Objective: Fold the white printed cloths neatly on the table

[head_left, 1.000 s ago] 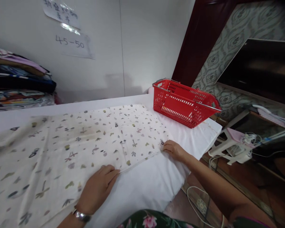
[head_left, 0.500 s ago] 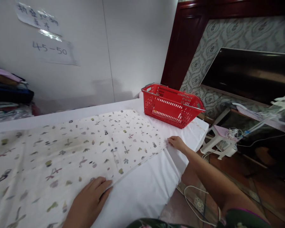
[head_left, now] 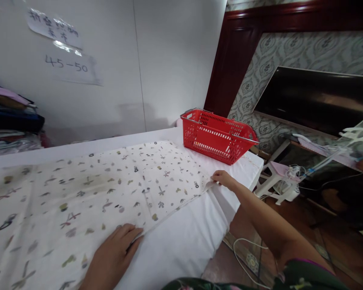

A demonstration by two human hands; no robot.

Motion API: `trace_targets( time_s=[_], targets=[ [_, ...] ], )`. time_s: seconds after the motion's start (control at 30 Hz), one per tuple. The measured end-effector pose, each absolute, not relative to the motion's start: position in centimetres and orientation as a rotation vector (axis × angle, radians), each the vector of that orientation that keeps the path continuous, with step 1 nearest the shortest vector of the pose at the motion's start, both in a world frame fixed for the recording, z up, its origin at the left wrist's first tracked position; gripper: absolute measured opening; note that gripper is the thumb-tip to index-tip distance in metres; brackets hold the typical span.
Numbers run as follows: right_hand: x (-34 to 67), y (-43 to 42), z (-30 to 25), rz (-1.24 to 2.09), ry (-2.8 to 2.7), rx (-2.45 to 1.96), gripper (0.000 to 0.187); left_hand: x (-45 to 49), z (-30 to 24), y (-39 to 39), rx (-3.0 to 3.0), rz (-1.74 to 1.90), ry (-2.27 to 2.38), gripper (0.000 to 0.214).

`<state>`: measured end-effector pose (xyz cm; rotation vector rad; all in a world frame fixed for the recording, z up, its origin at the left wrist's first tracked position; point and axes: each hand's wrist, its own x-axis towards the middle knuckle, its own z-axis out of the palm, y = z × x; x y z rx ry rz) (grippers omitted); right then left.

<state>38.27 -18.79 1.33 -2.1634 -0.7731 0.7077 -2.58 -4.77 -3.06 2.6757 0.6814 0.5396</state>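
A cream tablecloth (head_left: 109, 181) printed with small plants and birds lies spread across a white-covered table. My right hand (head_left: 224, 179) pinches its right near corner, which is lifted slightly off the surface. At the near edge, my left hand (head_left: 115, 251) has the cloth's hem between thumb and fingers; the palm side is hidden. Soft creases cross the cloth, and its left part runs out of view.
A red basket (head_left: 214, 141) with metal handles stands at the table's far right. Folded clothes (head_left: 12, 121) are stacked at the left. Beyond the white table cover (head_left: 181, 237) are a stool (head_left: 280, 173) with cables and a wall-mounted television (head_left: 314, 100).
My right hand has closed on the tablecloth's corner and raised it a little, drawing it slightly left. The left hand has stayed at the near edge.
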Motion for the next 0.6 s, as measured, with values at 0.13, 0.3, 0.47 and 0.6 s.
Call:
trace_targets(
  time_s=[0.13, 0.3, 0.47, 0.6],
  targets=[
    [38.0, -18.8, 2.0, 0.826, -0.684, -2.107, 0.006, -2.5, -2.9, -4.7, 2.645, 0.476, 0.699, 0.028],
    [37.4, -18.4, 1.4, 0.999, -0.578, -2.182, 0.008, -2.5, -3.0, -4.5, 2.625, 0.481, 0.695, 0.028],
    [37.3, -17.9, 1.3, 1.050, -0.575, -2.259, 0.006, -2.6, -2.8, -4.5, 2.607, 0.485, 0.692, 0.027],
    [37.1, -17.7, 1.6, 1.057, -0.591, -2.322, 0.013, -2.5, -2.7, -4.5, 2.588, 0.471, 0.702, 0.028]
  ],
)
